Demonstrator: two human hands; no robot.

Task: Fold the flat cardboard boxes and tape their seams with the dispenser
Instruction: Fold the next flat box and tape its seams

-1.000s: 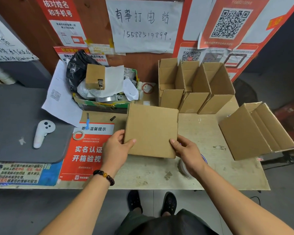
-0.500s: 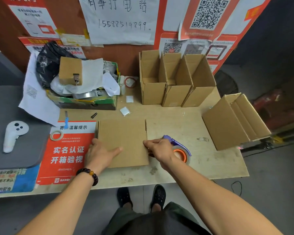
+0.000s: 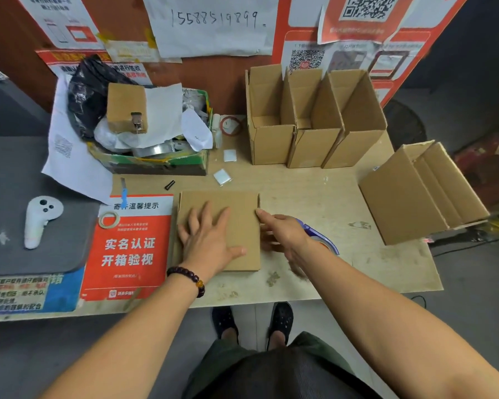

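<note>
A flat brown cardboard box (image 3: pixel 236 226) lies at the centre of the frame on a pale wooden table (image 3: pixel 314 191), its left edge just beside a red-and-white printed notice (image 3: pixel 130 246). The left hand (image 3: pixel 211 240), a dark bead bracelet (image 3: pixel 186 279) at its wrist, rests palm-down on the cardboard with fingers spread wide. The right hand (image 3: pixel 283 231) reaches in from the lower right, fingers extended and loosely open, the index fingertip touching the box's right edge. Just behind that hand, partly hidden, sits a purple tape dispenser with an orange core (image 3: pixel 320 237). Toward the upper right, three folded brown boxes (image 3: pixel 314 139) stand open-topped in a row against the postered wall; a fourth larger open carton (image 3: pixel 415 197) sits tilted at the table's right edge. At upper left, a green-sided tray of paper and clutter (image 3: pixel 150 162); at far left, a white handheld controller (image 3: pixel 39 220) on a grey mat (image 3: pixel 12 182).
</note>
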